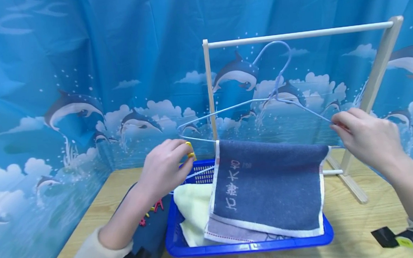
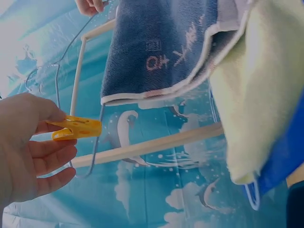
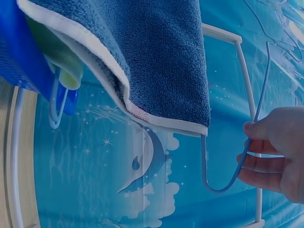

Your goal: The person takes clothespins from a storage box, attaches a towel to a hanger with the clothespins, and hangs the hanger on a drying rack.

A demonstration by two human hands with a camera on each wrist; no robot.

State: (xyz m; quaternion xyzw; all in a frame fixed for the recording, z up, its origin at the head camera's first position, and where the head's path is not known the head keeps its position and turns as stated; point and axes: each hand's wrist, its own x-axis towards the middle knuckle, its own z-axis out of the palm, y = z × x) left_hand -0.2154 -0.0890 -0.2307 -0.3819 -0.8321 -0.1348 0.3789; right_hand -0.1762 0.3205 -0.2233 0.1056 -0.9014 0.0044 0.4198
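A light-blue wire hanger (image 1: 233, 107) is held up above a basket, and a dark blue towel (image 1: 273, 184) with white edging hangs folded over its lower bar. My right hand (image 1: 370, 138) pinches the hanger's right shoulder between thumb and fingers. In the left wrist view, my left hand (image 2: 33, 147) pinches a yellow clothespin (image 2: 78, 128) between thumb and index finger, its other fingers spread loosely. The clothespin's jaws point toward the hanger's left end, close to the towel's edge. From the right wrist view, the hanger's rounded right corner (image 3: 218, 190) sticks out past the towel.
The blue basket (image 1: 249, 248) beneath the towel holds a pale yellow towel (image 1: 193, 208) and another hanger. Behind stands a wooden rack (image 1: 300, 35). Red and yellow clothespins (image 1: 158, 205) lie on a dark round surface (image 1: 151, 239) left of the basket. A dolphin-print curtain (image 1: 146, 69) backs the table.
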